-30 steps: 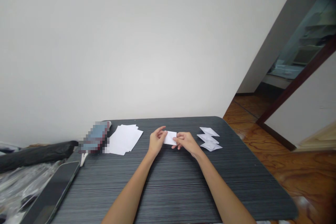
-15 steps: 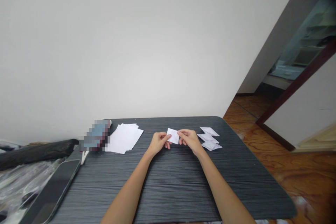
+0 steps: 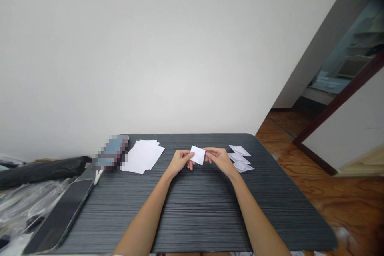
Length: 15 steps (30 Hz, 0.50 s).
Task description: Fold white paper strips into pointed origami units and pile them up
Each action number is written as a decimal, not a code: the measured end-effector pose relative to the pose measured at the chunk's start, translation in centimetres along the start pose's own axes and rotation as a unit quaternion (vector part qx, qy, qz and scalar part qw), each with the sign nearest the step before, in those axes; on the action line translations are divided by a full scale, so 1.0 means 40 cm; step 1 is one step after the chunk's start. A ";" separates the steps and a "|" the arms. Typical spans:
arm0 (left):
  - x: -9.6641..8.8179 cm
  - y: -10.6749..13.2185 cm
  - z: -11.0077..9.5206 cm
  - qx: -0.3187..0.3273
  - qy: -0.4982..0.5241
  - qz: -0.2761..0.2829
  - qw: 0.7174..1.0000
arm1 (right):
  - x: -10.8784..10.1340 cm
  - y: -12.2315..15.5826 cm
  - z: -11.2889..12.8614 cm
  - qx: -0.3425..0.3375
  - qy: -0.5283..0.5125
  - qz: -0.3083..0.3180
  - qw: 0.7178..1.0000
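A small folded white paper [image 3: 198,155] is held just above the dark striped table [image 3: 195,208], near its far side. My left hand [image 3: 179,161] pinches the paper's left edge with closed fingers. My right hand [image 3: 220,159] pinches its right edge, fingers also closed. Right of my right hand lie three folded white paper pieces [image 3: 240,157]. A loose stack of white sheets [image 3: 143,156] lies to the left of my left hand.
A phone [image 3: 60,215] lies at the table's left edge, with a blurred blue-and-red object [image 3: 111,153] behind it. A black umbrella-like bundle [image 3: 42,170] and clear plastic sit left of the table. Wooden floor and a doorway are on the right.
The paper has been raised off the table and turned from a flat strip to a more upright square. Both hands shifted slightly away from me while keeping hold.
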State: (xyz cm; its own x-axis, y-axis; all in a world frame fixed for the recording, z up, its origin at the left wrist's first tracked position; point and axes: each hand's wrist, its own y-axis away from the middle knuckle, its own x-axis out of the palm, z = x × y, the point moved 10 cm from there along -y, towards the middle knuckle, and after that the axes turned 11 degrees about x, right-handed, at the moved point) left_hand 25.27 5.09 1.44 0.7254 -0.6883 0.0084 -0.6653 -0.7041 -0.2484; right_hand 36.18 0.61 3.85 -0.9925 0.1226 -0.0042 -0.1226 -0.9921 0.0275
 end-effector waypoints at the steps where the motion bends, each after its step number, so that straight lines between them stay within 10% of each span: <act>1: 0.002 0.000 0.002 -0.002 0.000 0.003 1.000 | -0.001 0.001 0.003 -0.002 0.001 -0.005 1.000; 15: 0.024 0.005 -0.008 0.010 -0.029 0.024 0.999 | -0.012 0.003 0.002 -0.020 0.051 -0.017 0.998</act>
State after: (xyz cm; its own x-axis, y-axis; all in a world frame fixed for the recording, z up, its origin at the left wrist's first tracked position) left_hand 25.78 4.24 1.71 0.7029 -0.7087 -0.0606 -0.6956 -0.6672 -0.2663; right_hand 36.63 0.43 3.94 -0.9821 0.1549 -0.1072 -0.1543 -0.9879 -0.0143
